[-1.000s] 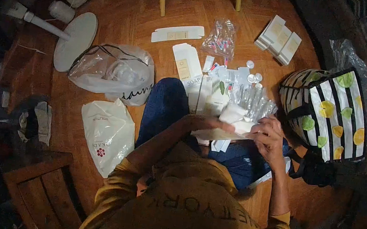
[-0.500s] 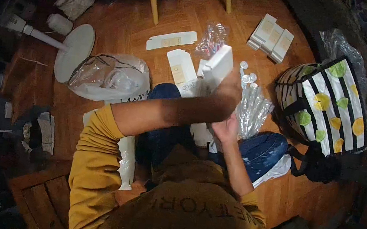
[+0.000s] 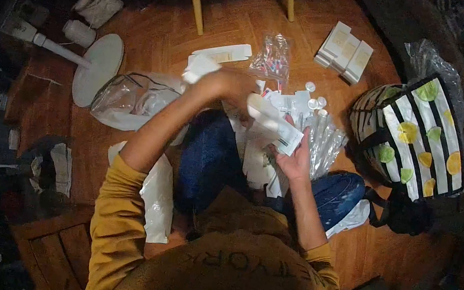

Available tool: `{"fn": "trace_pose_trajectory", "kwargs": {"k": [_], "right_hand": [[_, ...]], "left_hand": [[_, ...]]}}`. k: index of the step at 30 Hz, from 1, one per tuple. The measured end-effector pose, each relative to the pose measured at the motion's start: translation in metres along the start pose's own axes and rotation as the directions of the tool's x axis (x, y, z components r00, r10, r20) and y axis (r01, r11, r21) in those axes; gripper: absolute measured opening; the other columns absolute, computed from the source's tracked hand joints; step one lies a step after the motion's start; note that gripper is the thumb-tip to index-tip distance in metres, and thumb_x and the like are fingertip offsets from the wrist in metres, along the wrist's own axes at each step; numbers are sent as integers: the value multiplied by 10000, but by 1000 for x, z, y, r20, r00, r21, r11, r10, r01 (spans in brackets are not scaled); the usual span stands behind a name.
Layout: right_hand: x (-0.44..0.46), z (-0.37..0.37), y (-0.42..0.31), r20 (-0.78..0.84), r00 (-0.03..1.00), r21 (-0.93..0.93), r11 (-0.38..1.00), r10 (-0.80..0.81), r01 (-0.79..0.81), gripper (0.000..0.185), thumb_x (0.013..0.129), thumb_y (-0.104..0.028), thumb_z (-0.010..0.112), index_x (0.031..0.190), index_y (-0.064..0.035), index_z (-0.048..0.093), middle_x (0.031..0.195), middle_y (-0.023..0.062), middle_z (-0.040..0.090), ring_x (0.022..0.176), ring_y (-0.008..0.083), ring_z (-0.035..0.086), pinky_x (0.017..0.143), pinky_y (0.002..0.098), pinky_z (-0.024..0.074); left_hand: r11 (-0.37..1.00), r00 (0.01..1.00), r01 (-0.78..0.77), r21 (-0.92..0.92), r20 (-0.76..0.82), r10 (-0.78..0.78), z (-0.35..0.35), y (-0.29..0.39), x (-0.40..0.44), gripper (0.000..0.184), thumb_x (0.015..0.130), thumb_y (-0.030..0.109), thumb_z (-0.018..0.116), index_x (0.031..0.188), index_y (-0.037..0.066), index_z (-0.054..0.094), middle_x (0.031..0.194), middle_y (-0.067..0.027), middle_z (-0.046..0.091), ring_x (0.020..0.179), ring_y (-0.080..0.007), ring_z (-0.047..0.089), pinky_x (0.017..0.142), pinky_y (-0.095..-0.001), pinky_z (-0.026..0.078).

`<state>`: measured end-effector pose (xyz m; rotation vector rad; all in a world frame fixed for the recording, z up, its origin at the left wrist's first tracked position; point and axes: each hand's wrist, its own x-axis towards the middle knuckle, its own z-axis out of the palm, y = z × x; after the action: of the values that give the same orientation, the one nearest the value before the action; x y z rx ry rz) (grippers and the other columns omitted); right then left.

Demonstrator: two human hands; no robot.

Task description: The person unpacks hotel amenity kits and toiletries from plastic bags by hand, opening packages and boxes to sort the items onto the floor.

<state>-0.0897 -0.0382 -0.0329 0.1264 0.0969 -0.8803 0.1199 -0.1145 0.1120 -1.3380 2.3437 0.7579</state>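
Note:
My right hand [image 3: 296, 159] grips a small white packet with dark print [image 3: 290, 139], thumb and fingers round its end. Against it lies a blurred white oblong piece [image 3: 263, 112], its left end close to my left fingers. My left hand [image 3: 229, 88] is smeared by motion over the middle of the floor, so its grip is unclear. Beside its wrist is a blurred white box-like piece [image 3: 201, 69]. Just beyond my right hand rest long clear plastic packets [image 3: 326, 146] and several round silvery pieces [image 3: 312, 103].
A flattened carton [image 3: 227, 53] and a clear bag of small coloured items [image 3: 272, 59] lie ahead. White boxes [image 3: 346, 51] are grouped at the back right. A striped citrus-print bag [image 3: 417, 135] stands to the right; a clear plastic bag [image 3: 131, 101] and white round base [image 3: 99, 70] are left.
My left hand has swung left, away from my right hand. The upright white box between them is gone from that spot. The printed packet now shows in my right hand.

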Motion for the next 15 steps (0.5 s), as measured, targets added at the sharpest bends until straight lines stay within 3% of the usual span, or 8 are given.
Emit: {"fn": "trace_pose_trajectory", "kwargs": {"k": [3, 4, 5, 6, 8, 11, 14, 15], "right_hand": [[-6, 7, -21, -98, 995, -126, 992, -16, 3, 571, 870, -487, 335, 1234, -52, 406, 1221, 139, 458, 1114, 314, 436, 898, 487, 381], [-4, 9, -28, -188, 982, -127, 992, -11, -13, 560, 875, -463, 349, 1232, -34, 400, 1219, 154, 454, 1119, 331, 428, 901, 504, 377], [2, -3, -40, -130, 991, -161, 986, 13, -34, 504, 881, -376, 401, 1220, -5, 400, 1209, 186, 450, 1115, 336, 433, 915, 482, 380], [8, -2, -47, -203, 977, -389, 921, -61, -24, 421, 861, -231, 481, 1199, 12, 412, 1181, 194, 463, 1089, 323, 459, 888, 438, 423], [31, -11, -68, -329, 939, -501, 861, -97, -87, 381, 826, -134, 535, 1166, 13, 445, 1120, 174, 506, 1001, 282, 528, 759, 344, 507], [54, -39, -98, -445, 875, -589, 799, -192, -124, 226, 778, -47, 593, 989, -6, 524, 965, 117, 579, 872, 220, 576, 694, 292, 515], [73, -67, -121, -447, 820, -760, 636, -356, -138, 174, 799, -119, 586, 944, -31, 546, 894, 82, 600, 799, 173, 592, 619, 277, 521], [78, -74, -126, -444, 830, -759, 634, -337, -148, 174, 799, -119, 586, 944, -31, 546, 894, 82, 600, 799, 173, 592, 619, 277, 521]], "left_hand": [[852, 998, -40, -522, 21, 60, 19, -45, -15, 534, 616, 336, 716, 1033, 37, 571, 916, -100, 609, 829, -187, 570, 747, -283, 447], [852, 998, -36, -522, 19, 54, 27, -51, -20, 534, 616, 336, 716, 1033, 37, 571, 916, -100, 609, 829, -187, 570, 747, -283, 447], [582, 997, -61, -811, -19, 79, 37, -58, -24, 524, 663, 322, 688, 1059, 9, 547, 917, -119, 603, 813, -190, 573, 734, -274, 453], [221, 994, -88, -971, -71, 83, 46, -61, -29, 516, 710, 309, 659, 1084, -18, 522, 919, -137, 597, 797, -194, 576, 720, -264, 460], [-626, 954, -98, -773, -252, 162, 75, -49, -27, 693, 775, 384, 587, 1224, -76, 327, 956, -206, 560, 742, -202, 583, 641, -278, 490], [-707, 899, -154, -690, -395, 190, 83, -40, -22, 749, 746, 439, 595, 1225, -70, 325, 980, -205, 553, 766, -224, 590, 669, -320, 510], [-784, 900, -316, -534, -429, -71, 87, -37, -35, 666, 746, 330, 633, 1194, -79, 358, 999, -201, 555, 817, -250, 596, 735, -349, 511], [-552, 848, -525, -648, -458, -268, 87, -39, -44, 617, 744, 265, 632, 1187, -72, 367, 1023, -194, 550, 859, -251, 589, 753, -356, 505]]}}
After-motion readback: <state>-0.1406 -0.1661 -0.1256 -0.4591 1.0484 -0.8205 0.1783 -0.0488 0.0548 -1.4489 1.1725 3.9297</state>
